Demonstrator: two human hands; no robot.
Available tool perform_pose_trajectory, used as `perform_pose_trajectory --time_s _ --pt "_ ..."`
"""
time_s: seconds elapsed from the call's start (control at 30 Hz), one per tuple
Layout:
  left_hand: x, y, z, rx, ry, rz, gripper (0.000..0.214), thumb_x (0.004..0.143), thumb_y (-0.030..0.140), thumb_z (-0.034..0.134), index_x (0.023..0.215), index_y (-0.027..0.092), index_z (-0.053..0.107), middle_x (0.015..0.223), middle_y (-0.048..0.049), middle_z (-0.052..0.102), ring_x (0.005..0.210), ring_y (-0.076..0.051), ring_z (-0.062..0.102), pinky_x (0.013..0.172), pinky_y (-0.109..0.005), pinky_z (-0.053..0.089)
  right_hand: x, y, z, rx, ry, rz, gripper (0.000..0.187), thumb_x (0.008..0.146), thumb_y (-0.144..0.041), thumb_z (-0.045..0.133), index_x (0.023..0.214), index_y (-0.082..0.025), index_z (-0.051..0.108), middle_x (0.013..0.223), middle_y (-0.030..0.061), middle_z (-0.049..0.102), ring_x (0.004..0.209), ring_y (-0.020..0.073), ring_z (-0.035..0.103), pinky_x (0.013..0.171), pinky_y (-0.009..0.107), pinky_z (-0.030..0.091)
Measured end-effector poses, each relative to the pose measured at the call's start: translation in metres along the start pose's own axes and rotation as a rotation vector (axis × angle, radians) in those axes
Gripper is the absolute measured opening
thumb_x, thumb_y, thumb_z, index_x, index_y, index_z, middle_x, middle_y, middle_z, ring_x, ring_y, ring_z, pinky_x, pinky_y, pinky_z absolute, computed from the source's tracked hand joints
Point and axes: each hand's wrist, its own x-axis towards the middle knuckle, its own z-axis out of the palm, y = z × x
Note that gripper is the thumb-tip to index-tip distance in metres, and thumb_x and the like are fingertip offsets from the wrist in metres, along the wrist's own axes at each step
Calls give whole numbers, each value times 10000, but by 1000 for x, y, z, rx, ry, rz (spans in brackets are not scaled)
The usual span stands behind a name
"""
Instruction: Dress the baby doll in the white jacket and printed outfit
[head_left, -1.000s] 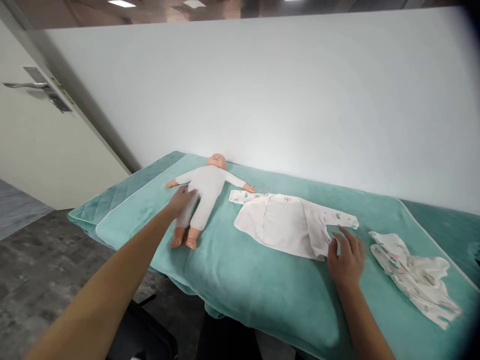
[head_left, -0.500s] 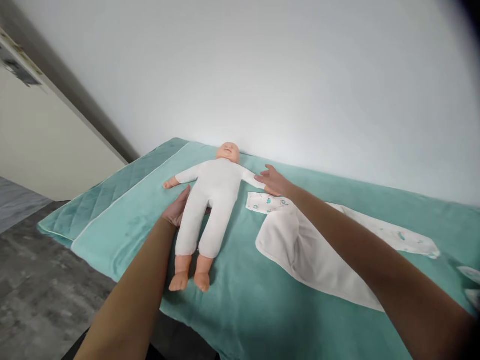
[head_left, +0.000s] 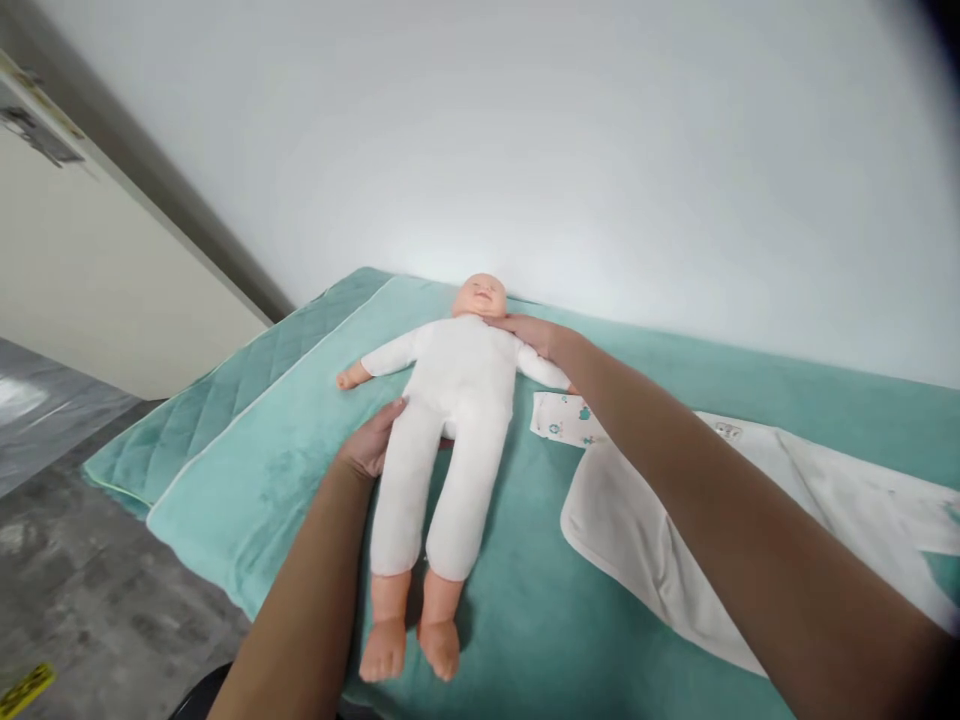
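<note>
A baby doll (head_left: 466,365) lies on its back, its soft body white and its head, hands and feet bare. My left hand (head_left: 375,440) cups the doll at the hip beside its right leg. Its thumb is on top; the fingers pass underneath, with a bit showing between the legs. My right hand (head_left: 529,333) touches the doll at the shoulder and neck, fingers stretched out towards the chin. A white baby garment (head_left: 626,520) with small teal prints lies spread to the right, partly hidden by my right forearm, its printed sleeve near the doll's hand.
Beneath everything is a teal plush cover (head_left: 517,600), with a quilted strip (head_left: 262,370) along its left end. A pale wall (head_left: 525,150) rises behind it. At the left stand a white door (head_left: 97,250) and grey flooring (head_left: 112,570) with a yellow marker (head_left: 26,690).
My right hand has moved left from the doll's forearm to its shoulder and neck. My left hand has slid in closer around the hip. The view has shifted slightly nearer the doll.
</note>
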Motion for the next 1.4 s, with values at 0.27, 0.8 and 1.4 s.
perform_pose_trajectory --time_s 0.27,0.8,1.4 --pt "-19 -18 54 -97 -219 289 515 748 456 735 1148 145 646 909 -114 729 968 -359 699 743 -429 588 -63 -32 -41 29 -38 -89 610 843 -388 725 1370 -155 524 1293 89 667 1149 246 633 1103 453 454" --pt "-141 -100 319 -316 -781 -33 774 761 166 721 1465 331 444 1414 -40 588 1254 -303 583 991 -391 524 -357 29 -135 -306 558 121 535 853 -505 645 1290 -198 625 1358 100 629 1196 281 617 1066 424 472" --pt "-45 -12 301 849 -107 536 215 802 400 600 884 242 720 883 -43 735 857 -249 646 767 -333 440 -354 36 -58 -1390 840 -45 467 1005 -366 414 1436 -191 453 1496 169 466 1348 308 455 1086 472 337"
